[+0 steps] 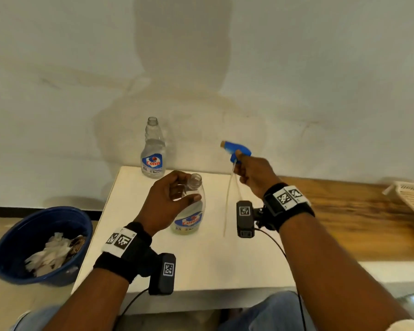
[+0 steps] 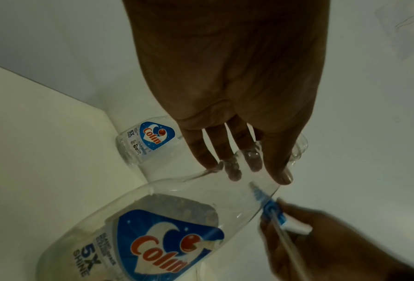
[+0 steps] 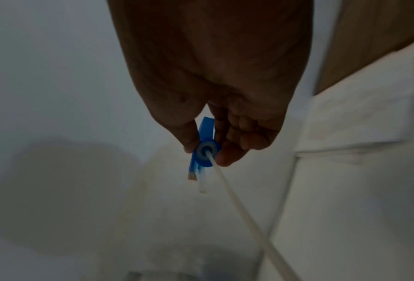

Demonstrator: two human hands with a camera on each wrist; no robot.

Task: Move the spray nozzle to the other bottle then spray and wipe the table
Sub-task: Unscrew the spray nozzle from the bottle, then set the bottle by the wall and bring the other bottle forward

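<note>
My right hand (image 1: 251,174) pinches the blue spray nozzle (image 1: 237,149) by its collar and holds it in the air right of the near bottle; its long dip tube (image 1: 227,201) hangs free. The wrist view shows the collar (image 3: 205,152) between thumb and fingers. My left hand (image 1: 170,199) grips the neck of the near clear Colin bottle (image 1: 189,218), which stands on the white table (image 1: 201,263) with its mouth uncapped. From the left wrist view the fingers (image 2: 232,171) wrap the bottle's shoulder (image 2: 153,228). A second uncapped Colin bottle (image 1: 153,149) stands at the table's far left corner.
A blue bin (image 1: 41,244) with crumpled tissues sits on the floor to the left. A wooden counter (image 1: 359,220) runs along the right, with a cream basket (image 1: 411,199) at its far end. The wall stands close behind the table.
</note>
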